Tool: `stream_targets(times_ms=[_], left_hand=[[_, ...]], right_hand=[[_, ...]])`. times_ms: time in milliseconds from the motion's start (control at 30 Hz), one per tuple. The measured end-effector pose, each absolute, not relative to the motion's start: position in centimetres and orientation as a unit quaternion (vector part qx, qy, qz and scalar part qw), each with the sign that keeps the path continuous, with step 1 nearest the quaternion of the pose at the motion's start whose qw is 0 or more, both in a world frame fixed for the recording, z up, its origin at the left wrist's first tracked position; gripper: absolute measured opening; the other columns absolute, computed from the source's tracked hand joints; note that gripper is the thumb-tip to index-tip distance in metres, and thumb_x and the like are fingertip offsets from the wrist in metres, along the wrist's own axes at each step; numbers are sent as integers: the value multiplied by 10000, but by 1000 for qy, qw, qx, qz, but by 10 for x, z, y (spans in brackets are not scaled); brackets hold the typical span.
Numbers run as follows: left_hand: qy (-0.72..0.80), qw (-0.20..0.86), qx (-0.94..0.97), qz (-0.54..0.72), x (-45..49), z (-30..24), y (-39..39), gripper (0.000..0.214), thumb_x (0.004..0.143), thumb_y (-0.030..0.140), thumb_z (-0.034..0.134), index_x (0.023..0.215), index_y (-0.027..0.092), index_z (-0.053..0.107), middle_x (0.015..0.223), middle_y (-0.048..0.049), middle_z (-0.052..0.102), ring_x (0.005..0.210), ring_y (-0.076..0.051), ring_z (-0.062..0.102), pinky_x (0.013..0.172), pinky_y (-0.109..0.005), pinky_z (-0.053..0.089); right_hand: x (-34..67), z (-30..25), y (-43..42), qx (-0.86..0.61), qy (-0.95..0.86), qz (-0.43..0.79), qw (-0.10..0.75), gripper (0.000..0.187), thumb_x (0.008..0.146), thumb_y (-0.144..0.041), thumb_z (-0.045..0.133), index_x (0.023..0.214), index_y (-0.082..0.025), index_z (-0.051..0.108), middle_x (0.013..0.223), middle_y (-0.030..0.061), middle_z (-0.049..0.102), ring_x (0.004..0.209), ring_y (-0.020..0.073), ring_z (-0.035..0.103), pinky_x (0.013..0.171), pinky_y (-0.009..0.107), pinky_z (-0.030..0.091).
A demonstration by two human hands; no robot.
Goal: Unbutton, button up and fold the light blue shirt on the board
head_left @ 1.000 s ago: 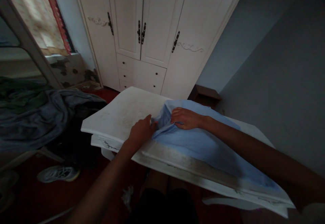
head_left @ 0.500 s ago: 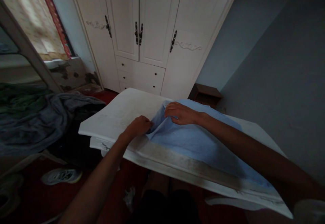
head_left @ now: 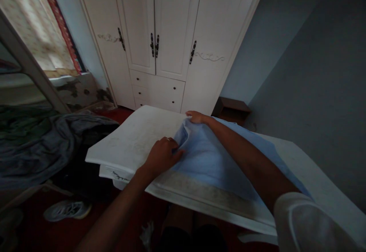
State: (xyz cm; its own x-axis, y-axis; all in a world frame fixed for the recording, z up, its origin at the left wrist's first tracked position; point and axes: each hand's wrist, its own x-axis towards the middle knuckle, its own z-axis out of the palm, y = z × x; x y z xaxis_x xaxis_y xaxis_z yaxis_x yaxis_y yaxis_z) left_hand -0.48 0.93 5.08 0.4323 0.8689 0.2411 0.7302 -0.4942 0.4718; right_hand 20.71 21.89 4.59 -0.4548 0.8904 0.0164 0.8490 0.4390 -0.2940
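Observation:
A light blue cloth lies along a white tabletop, its left end bunched into a raised fold. My left hand, with a ring on one finger, pinches the near part of that left end between thumb and curled fingers. At the far corner of the fold, by the table's back edge, my right hand is closed on the cloth. My right forearm crosses over the cloth and covers part of it. What kind of cloth item it is cannot be made out.
Behind the table stands a white wardrobe with drawers. A small brown cabinet sits by the right wall. Dark clothes are heaped at the left, and a shoe lies on the red floor.
My right hand has moved away from me to the cloth's far corner. My left hand has shifted slightly nearer and right along the cloth's left end. The view has tilted a little upward.

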Motion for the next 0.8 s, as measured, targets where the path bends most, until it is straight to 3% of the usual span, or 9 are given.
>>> stream_targets(times_ms=[200,400,533,667,800], left_hand=[[536,194,756,323,-15,30,11,296,896,356,481,811,195,715,962,-84,698,903,-215,639,865,-336,481],[596,142,696,375,-16,14,1,287,873,400,514,818,199,712,946,-95,643,931,-236,590,870,-368,486],[590,153,700,372,-15,14,-4,290,877,401,499,807,200,696,903,-89,632,894,-233,591,822,-358,481],[574,201,712,352,-19,20,-4,338,896,444,455,736,206,633,794,-64,639,762,-208,605,730,-330,459],[600,245,691,319,-19,26,-1,313,946,398,368,807,214,580,733,-46,664,703,-199,629,653,-298,427]], right_hand=[[211,40,242,-504,-847,151,73,463,690,-2,633,1132,-134,675,1071,108,716,911,182,673,821,278,517],[216,37,243,-427,-880,193,79,295,782,-173,682,1074,-196,720,1177,77,685,1074,170,627,944,280,458],[214,32,243,-383,-893,223,76,182,736,-203,727,913,-165,745,1058,73,721,1030,187,640,956,305,448],[215,35,251,-450,-858,203,143,177,735,-224,724,903,-167,723,986,42,728,950,169,655,886,275,477],[219,38,259,-535,-806,154,198,190,825,-264,627,940,-128,695,913,75,716,814,162,650,757,262,494]])
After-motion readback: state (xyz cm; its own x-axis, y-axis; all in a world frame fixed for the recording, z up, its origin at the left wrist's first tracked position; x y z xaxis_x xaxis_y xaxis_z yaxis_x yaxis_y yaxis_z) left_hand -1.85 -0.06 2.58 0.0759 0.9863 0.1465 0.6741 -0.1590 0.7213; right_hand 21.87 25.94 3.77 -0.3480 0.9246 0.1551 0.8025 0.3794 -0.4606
